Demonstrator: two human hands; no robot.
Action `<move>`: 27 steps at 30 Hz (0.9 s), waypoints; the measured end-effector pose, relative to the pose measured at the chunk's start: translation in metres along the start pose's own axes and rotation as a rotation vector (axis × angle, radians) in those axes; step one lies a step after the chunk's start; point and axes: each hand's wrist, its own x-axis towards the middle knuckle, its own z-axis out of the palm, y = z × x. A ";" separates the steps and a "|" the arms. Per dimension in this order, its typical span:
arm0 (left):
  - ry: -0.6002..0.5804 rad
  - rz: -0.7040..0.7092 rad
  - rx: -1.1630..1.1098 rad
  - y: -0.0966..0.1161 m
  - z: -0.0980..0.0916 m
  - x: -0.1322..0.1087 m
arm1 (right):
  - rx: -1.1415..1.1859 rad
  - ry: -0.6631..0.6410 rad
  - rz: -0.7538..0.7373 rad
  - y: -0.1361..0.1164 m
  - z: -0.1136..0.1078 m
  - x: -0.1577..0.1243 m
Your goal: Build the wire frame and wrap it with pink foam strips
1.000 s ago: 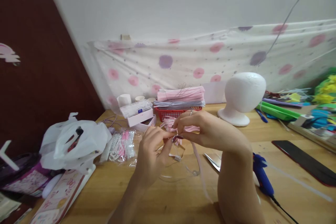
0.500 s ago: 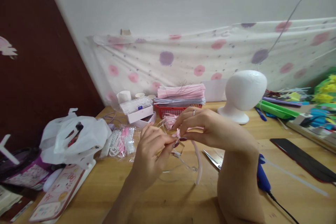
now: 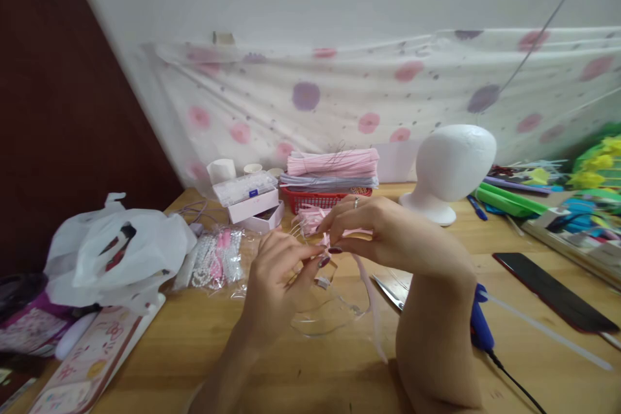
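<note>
My left hand (image 3: 276,278) and my right hand (image 3: 388,233) meet above the middle of the table, fingertips almost touching. Both pinch a small pink piece with thin wires sticking out of it. From this point a pink pipe cleaner (image 3: 372,301) hangs down in a curve. Fingers cover most of the pinched part, so its exact shape cannot be made out. Below lies a loose loop of thin wire (image 3: 315,333). Scissors (image 3: 388,291) lie partly under my right forearm. Just behind my fingers is a pink bundle (image 3: 308,220).
Pink pipe cleaners (image 3: 334,163) are stacked on a red basket (image 3: 310,202). A white foam head (image 3: 453,165) stands behind my right hand. A blue glue gun (image 3: 480,323) and a phone (image 3: 553,291) lie right; bagged beads (image 3: 218,262) and a white plastic bag (image 3: 116,255) lie left.
The hanging pipe cleaner has swung and now reaches lower and further right. Both hands keep their pinch, with the fingertips slightly shifted. The whole view has moved a little.
</note>
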 end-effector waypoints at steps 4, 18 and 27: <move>0.027 -0.035 0.000 -0.002 0.003 0.001 | -0.027 0.013 0.039 0.001 0.002 0.001; 0.024 -0.069 0.010 -0.001 0.009 0.004 | 0.007 -0.021 0.162 0.010 -0.002 0.003; -0.005 -0.091 0.017 -0.007 0.009 0.001 | 0.037 -0.122 0.291 0.011 -0.003 0.009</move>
